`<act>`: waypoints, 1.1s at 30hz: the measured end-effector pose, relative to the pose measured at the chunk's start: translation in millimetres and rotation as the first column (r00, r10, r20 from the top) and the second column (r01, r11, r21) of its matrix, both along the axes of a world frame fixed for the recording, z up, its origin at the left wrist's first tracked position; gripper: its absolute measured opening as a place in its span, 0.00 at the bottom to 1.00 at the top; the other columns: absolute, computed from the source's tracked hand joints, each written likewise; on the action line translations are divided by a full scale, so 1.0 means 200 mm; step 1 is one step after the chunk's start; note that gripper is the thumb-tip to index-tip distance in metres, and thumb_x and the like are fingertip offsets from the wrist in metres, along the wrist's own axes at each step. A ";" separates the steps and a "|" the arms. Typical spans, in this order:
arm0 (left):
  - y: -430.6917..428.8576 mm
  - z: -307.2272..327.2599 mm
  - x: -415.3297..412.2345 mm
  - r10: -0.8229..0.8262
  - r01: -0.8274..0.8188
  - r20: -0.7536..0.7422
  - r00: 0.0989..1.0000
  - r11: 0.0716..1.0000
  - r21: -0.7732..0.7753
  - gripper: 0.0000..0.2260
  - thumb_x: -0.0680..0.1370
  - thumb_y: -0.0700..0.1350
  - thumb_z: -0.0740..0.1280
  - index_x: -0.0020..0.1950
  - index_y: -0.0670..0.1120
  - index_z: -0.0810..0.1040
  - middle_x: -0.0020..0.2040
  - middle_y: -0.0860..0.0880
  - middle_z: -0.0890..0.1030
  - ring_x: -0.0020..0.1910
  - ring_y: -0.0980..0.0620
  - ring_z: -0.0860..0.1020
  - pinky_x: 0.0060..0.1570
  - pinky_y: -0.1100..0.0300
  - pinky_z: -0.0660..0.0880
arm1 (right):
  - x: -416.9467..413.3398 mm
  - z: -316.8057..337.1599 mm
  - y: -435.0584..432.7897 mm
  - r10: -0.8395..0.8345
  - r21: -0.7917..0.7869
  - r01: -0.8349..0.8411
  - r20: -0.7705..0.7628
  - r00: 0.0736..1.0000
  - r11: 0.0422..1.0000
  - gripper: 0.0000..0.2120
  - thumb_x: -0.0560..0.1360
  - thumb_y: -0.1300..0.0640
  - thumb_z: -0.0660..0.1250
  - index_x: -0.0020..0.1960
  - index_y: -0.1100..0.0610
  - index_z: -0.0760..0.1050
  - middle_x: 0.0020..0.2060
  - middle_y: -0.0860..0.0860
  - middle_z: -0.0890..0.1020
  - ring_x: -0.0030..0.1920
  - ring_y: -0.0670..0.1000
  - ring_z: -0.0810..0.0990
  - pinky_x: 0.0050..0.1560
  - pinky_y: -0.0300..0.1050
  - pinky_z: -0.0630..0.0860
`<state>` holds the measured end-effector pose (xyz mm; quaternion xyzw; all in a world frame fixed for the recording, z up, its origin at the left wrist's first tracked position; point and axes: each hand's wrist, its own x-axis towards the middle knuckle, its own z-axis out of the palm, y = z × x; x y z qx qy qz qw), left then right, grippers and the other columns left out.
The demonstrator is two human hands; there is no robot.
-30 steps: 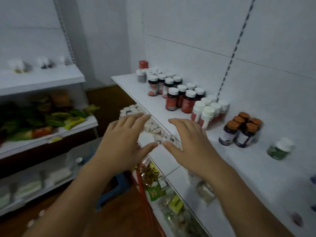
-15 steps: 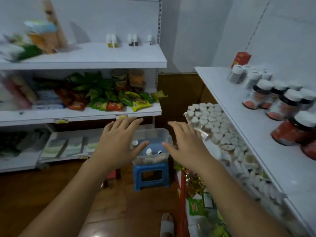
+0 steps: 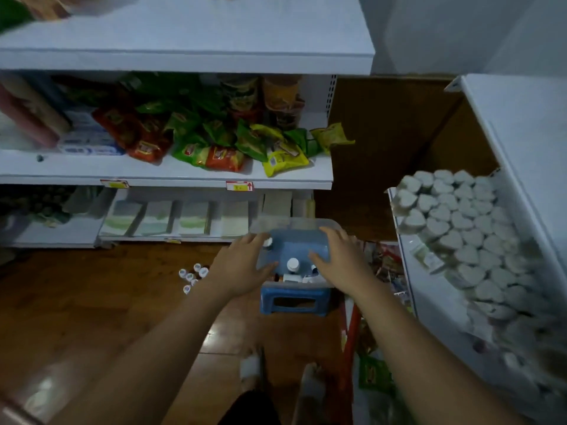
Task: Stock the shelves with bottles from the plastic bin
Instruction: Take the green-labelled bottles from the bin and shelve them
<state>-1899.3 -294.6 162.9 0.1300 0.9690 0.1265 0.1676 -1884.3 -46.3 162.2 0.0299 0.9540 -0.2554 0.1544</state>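
Note:
A clear plastic bin (image 3: 294,223) stands on a small blue stool (image 3: 295,299) on the floor. Inside it I see a few white-capped bottles, one (image 3: 293,265) near the front. My left hand (image 3: 242,265) is spread with straight fingers over the bin's left side. Over the right side my right hand (image 3: 340,259) is spread the same way. Neither hand holds anything. The white shelf (image 3: 527,127) on the right shows only its left end here.
Several small white-capped bottles (image 3: 193,276) lie on the wooden floor left of the stool. Snack packets (image 3: 224,142) fill the middle shelf ahead. Heart-shaped white packs (image 3: 454,219) cover the lower right shelf. My feet show at the bottom.
My view swung left and down from the right shelf's bottles to the bin. Both hands, still spread and empty, came down over the bin.

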 end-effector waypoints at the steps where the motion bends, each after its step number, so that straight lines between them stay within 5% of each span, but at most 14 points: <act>1: 0.01 -0.11 -0.05 -0.015 0.015 0.052 0.999 1.000 0.000 0.32 0.80 0.64 0.66 0.81 0.54 0.63 0.76 0.48 0.73 0.72 0.44 0.73 0.65 0.45 0.76 | -0.05 -0.08 0.00 -0.032 -0.015 0.033 0.046 0.998 0.999 0.33 0.80 0.41 0.68 0.80 0.49 0.61 0.75 0.54 0.70 0.72 0.58 0.71 0.68 0.58 0.75; 5: 0.08 -0.58 -0.30 -0.113 0.116 0.225 0.968 0.993 -0.002 0.33 0.80 0.58 0.69 0.81 0.50 0.63 0.76 0.44 0.72 0.72 0.40 0.73 0.64 0.42 0.77 | -0.24 -0.49 -0.01 -0.133 -0.049 0.149 0.234 0.963 0.988 0.33 0.79 0.44 0.72 0.79 0.50 0.63 0.71 0.57 0.73 0.66 0.59 0.77 0.63 0.59 0.78; 10: 0.11 -1.17 -0.60 -0.235 0.288 0.329 0.915 0.950 -0.122 0.37 0.77 0.52 0.74 0.82 0.47 0.61 0.76 0.40 0.68 0.74 0.38 0.69 0.70 0.42 0.73 | -0.43 -1.10 -0.09 -0.040 0.011 0.039 0.373 0.927 0.999 0.39 0.76 0.46 0.76 0.80 0.49 0.60 0.71 0.58 0.71 0.69 0.63 0.74 0.65 0.61 0.76; 14: 0.14 -1.43 -0.80 -0.424 0.535 0.337 0.840 0.749 -0.390 0.35 0.80 0.44 0.71 0.84 0.48 0.59 0.81 0.39 0.61 0.81 0.38 0.59 0.77 0.44 0.64 | -0.51 -1.53 -0.24 0.116 0.058 -0.155 0.426 0.897 0.986 0.42 0.73 0.48 0.78 0.80 0.48 0.61 0.72 0.59 0.70 0.71 0.64 0.71 0.68 0.60 0.73; 17: 0.19 -1.55 -0.93 -0.515 0.598 0.309 0.800 0.642 -0.480 0.28 0.83 0.43 0.68 0.81 0.49 0.64 0.79 0.40 0.63 0.81 0.39 0.58 0.73 0.46 0.68 | -0.56 -1.74 -0.27 0.153 0.081 -0.201 0.394 0.906 0.976 0.36 0.74 0.53 0.77 0.78 0.51 0.66 0.69 0.58 0.73 0.68 0.63 0.74 0.65 0.55 0.75; 20: 0.24 -1.58 -0.97 -0.544 0.622 0.315 0.778 0.597 -0.506 0.21 0.85 0.40 0.64 0.79 0.44 0.68 0.75 0.38 0.70 0.78 0.38 0.64 0.65 0.46 0.74 | -0.57 -1.81 -0.24 0.053 0.030 -0.068 0.358 0.932 0.997 0.25 0.73 0.60 0.76 0.69 0.54 0.75 0.62 0.56 0.78 0.63 0.61 0.79 0.60 0.52 0.77; 22: 0.25 -1.56 -0.99 -0.505 0.610 0.344 0.792 0.622 -0.491 0.19 0.85 0.39 0.63 0.77 0.43 0.71 0.73 0.39 0.74 0.77 0.38 0.67 0.65 0.46 0.74 | -0.57 -1.78 -0.20 -0.091 -0.063 0.119 0.342 0.935 0.991 0.26 0.71 0.60 0.78 0.68 0.55 0.76 0.61 0.55 0.80 0.62 0.58 0.80 0.59 0.49 0.77; 25: 0.23 -1.44 -1.03 -0.445 0.525 0.316 0.838 0.814 -0.247 0.21 0.83 0.41 0.69 0.76 0.47 0.72 0.69 0.43 0.79 0.71 0.40 0.74 0.66 0.51 0.71 | -0.59 -1.56 -0.13 -0.348 -0.256 0.435 0.322 0.880 0.863 0.32 0.70 0.57 0.81 0.71 0.51 0.73 0.59 0.49 0.76 0.55 0.52 0.78 0.48 0.43 0.77; 28: 0.19 -1.15 -1.02 -0.318 0.234 0.305 0.898 0.931 0.280 0.27 0.76 0.47 0.78 0.74 0.51 0.75 0.65 0.50 0.81 0.62 0.49 0.79 0.61 0.59 0.75 | -0.58 -1.19 -0.04 -0.444 -0.437 0.534 0.297 0.845 0.724 0.30 0.72 0.59 0.80 0.69 0.48 0.70 0.58 0.49 0.74 0.51 0.47 0.78 0.38 0.32 0.75; 31: 0.18 -0.77 -0.97 -0.195 -0.096 0.369 0.909 0.764 0.639 0.27 0.73 0.42 0.81 0.69 0.55 0.78 0.67 0.56 0.79 0.60 0.55 0.79 0.53 0.62 0.79 | -0.52 -0.76 0.05 -0.495 -0.610 0.535 0.254 0.831 0.584 0.26 0.75 0.60 0.78 0.68 0.48 0.71 0.57 0.46 0.77 0.48 0.37 0.81 0.41 0.28 0.76; 33: 0.20 -0.53 -0.93 -0.175 -0.280 0.443 0.879 0.562 0.778 0.26 0.73 0.39 0.81 0.68 0.54 0.79 0.68 0.55 0.80 0.64 0.53 0.80 0.53 0.57 0.80 | -0.46 -0.50 0.10 -0.563 -0.742 0.509 0.217 0.797 0.435 0.29 0.72 0.58 0.81 0.68 0.45 0.73 0.60 0.53 0.80 0.51 0.41 0.84 0.48 0.36 0.81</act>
